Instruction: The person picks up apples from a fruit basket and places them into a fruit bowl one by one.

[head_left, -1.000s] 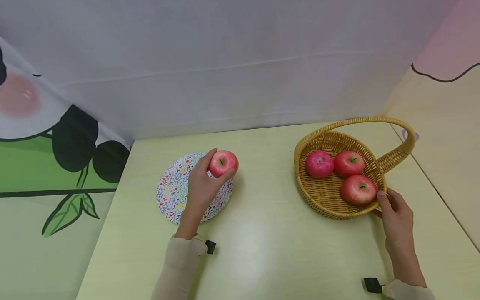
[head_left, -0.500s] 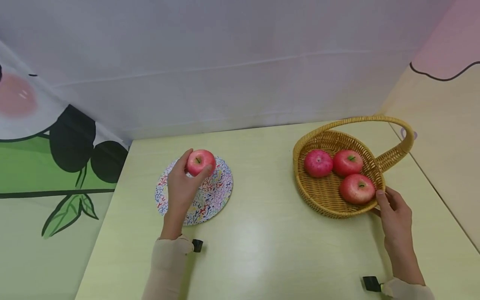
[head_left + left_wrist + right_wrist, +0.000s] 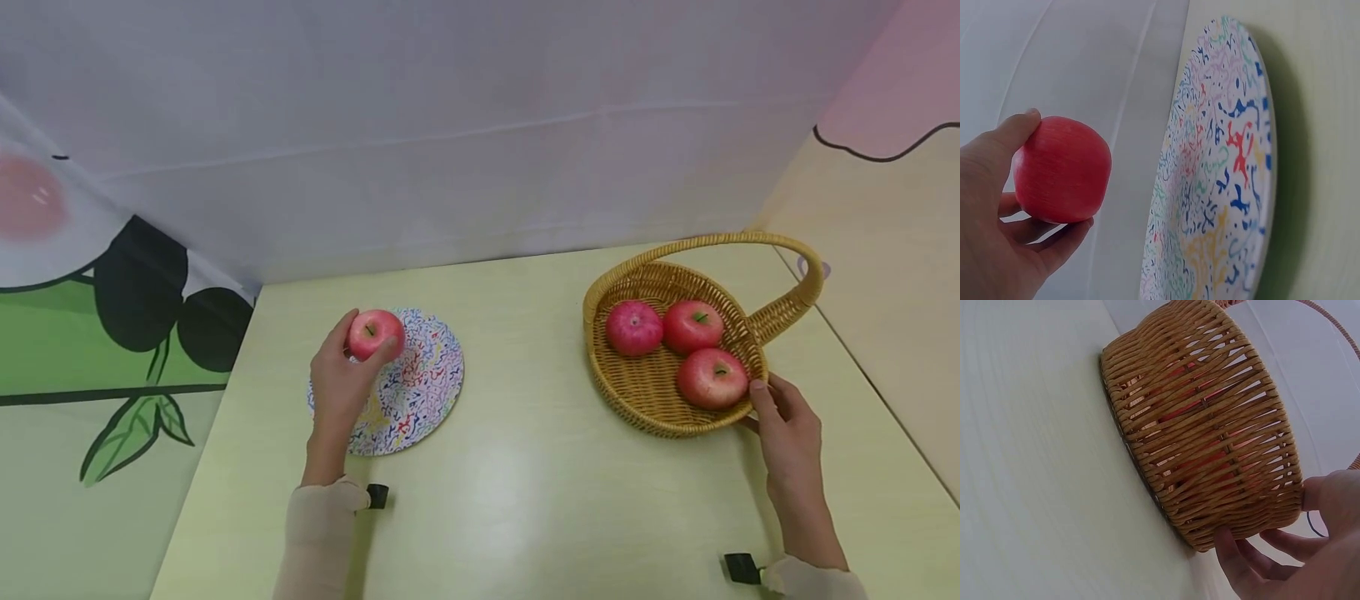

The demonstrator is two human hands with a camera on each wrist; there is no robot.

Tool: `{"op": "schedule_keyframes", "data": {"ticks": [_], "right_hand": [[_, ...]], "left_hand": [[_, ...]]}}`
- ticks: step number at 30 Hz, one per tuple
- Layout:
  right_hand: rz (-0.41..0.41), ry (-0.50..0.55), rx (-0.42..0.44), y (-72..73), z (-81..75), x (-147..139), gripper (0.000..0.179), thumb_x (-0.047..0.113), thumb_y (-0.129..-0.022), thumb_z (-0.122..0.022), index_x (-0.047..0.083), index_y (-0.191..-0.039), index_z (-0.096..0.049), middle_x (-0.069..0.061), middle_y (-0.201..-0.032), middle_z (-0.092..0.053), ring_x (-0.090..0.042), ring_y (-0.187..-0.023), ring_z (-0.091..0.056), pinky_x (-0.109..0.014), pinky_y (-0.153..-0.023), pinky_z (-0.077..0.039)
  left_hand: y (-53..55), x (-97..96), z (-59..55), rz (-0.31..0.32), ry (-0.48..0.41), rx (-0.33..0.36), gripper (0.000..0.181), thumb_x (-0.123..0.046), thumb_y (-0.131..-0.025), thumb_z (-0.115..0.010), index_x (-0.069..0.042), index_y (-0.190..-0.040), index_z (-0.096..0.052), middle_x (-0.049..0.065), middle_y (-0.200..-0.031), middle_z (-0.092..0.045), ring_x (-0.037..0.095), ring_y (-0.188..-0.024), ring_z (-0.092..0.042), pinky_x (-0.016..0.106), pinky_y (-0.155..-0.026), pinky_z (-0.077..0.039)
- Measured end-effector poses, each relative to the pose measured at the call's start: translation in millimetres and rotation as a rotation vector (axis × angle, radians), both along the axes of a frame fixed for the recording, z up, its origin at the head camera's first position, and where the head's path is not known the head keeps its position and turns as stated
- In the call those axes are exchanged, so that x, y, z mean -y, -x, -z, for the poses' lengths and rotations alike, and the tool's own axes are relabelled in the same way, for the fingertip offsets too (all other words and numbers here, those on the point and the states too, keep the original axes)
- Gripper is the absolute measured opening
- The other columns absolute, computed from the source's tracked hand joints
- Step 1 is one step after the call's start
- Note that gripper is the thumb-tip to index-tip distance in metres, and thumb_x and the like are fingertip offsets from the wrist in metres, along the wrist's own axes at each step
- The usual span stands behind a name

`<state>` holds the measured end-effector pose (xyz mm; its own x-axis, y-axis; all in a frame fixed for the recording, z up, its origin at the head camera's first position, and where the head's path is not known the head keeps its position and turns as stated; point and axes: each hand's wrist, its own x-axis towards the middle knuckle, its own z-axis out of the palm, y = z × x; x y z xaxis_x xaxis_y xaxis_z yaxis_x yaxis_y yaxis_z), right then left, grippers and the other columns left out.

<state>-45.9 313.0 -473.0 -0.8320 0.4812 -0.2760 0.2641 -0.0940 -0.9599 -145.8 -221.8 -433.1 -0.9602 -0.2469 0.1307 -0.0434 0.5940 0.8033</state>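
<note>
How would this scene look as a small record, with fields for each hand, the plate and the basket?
Left hand: holds a red apple over the plate, apart from it
Right hand: grips the side of the basket
Plate: round, white, multicoloured squiggles, on the table
Basket: woven, arched handle
Basket contents: three red or pink fruits

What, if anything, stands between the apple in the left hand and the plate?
Nothing visible. The left hand holds the apple clear of the plate, and the left wrist view shows an open gap between them. The basket stands apart, to the right.
</note>
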Motion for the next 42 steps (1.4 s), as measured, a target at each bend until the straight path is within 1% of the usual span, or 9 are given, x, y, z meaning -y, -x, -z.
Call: {"op": "schedule_keyframes", "data": {"ticks": [7, 13, 18, 29, 34, 38, 42], "right_hand": [[-0.014, 0.019, -0.019, -3.4, 2.0, -2, 0.049, 0.03, -0.106, -0.061, 0.01, -0.149, -0.052, 0.019, -0.11, -0.062, 0.005, -0.089, -0.063, -0.009, -0.071, -0.056], [-0.022, 0.038, -0.029, -6.0, 3.4, -3, 0.051, 0.031, -0.105, -0.062, 0.01, -0.151, -0.051, 0.02, -0.11, -0.062, 0.005, -0.09, -0.064, -0.009, -0.072, -0.057], [-0.016, 0.037, -0.028, -6.2, 3.9, -3, 0.051, 0.031, -0.105, -0.062, 0.01, -0.151, -0.051, 0.02, -0.11, -0.062, 0.005, -0.09, -0.063, -0.009, -0.072, -0.056], [-0.006, 0.045, -0.037, -5.1, 4.8, -2, 0.05, 0.03, -0.105, -0.062, 0.01, -0.149, -0.052, 0.02, -0.109, -0.063, 0.005, -0.09, -0.064, -0.01, -0.071, -0.057], [-0.003, 0.049, -0.045, -3.9, 3.7, -2, 0.048, 0.03, -0.105, -0.063, 0.011, -0.147, -0.053, 0.019, -0.109, -0.064, 0.004, -0.09, -0.064, -0.01, -0.071, -0.057], [0.004, 0.046, -0.039, -3.0, 2.6, 0, 0.049, 0.031, -0.105, -0.063, 0.011, -0.148, -0.054, 0.019, -0.11, -0.063, 0.004, -0.09, -0.063, -0.01, -0.071, -0.056], [0.016, 0.037, -0.043, -1.9, 2.0, 1, 0.05, 0.031, -0.105, -0.063, 0.009, -0.149, -0.054, 0.019, -0.109, -0.063, 0.004, -0.091, -0.063, -0.009, -0.071, -0.056]], "left_hand": [[-2.4, 8.8, 8.7, -0.038, 0.007, 0.049, 0.081, -0.051, -0.091, -0.077, -0.022, -0.159, -0.044, 0.008, -0.157, -0.053, 0.032, -0.139, -0.055, 0.053, -0.106, -0.056], [-5.3, 17.7, 13.7, -0.056, -0.016, 0.062, 0.082, -0.053, -0.092, -0.076, -0.022, -0.16, -0.043, 0.008, -0.159, -0.052, 0.032, -0.14, -0.054, 0.053, -0.109, -0.054], [-7.2, 23.5, 15.8, -0.071, -0.023, 0.078, 0.085, -0.055, -0.091, -0.076, -0.022, -0.161, -0.041, 0.006, -0.16, -0.05, 0.032, -0.144, -0.052, 0.053, -0.111, -0.052], [-3.5, 33.3, 24.8, -0.101, 0.03, 0.091, 0.084, -0.052, -0.092, -0.076, -0.018, -0.161, -0.041, 0.011, -0.161, -0.05, 0.037, -0.145, -0.051, 0.055, -0.114, -0.048], [-1.7, 35.6, 30.9, -0.1, 0.049, 0.075, 0.084, -0.053, -0.093, -0.074, -0.016, -0.16, -0.042, 0.013, -0.159, -0.051, 0.037, -0.144, -0.052, 0.055, -0.114, -0.049], [-1.6, 36.6, 33.0, -0.098, 0.036, 0.067, 0.083, -0.052, -0.093, -0.075, -0.015, -0.16, -0.043, 0.014, -0.158, -0.052, 0.038, -0.143, -0.053, 0.056, -0.113, -0.049], [-1.4, 37.2, 35.2, -0.102, 0.019, 0.078, 0.083, -0.051, -0.093, -0.075, -0.015, -0.16, -0.042, 0.014, -0.159, -0.051, 0.038, -0.144, -0.052, 0.056, -0.114, -0.048]]}}
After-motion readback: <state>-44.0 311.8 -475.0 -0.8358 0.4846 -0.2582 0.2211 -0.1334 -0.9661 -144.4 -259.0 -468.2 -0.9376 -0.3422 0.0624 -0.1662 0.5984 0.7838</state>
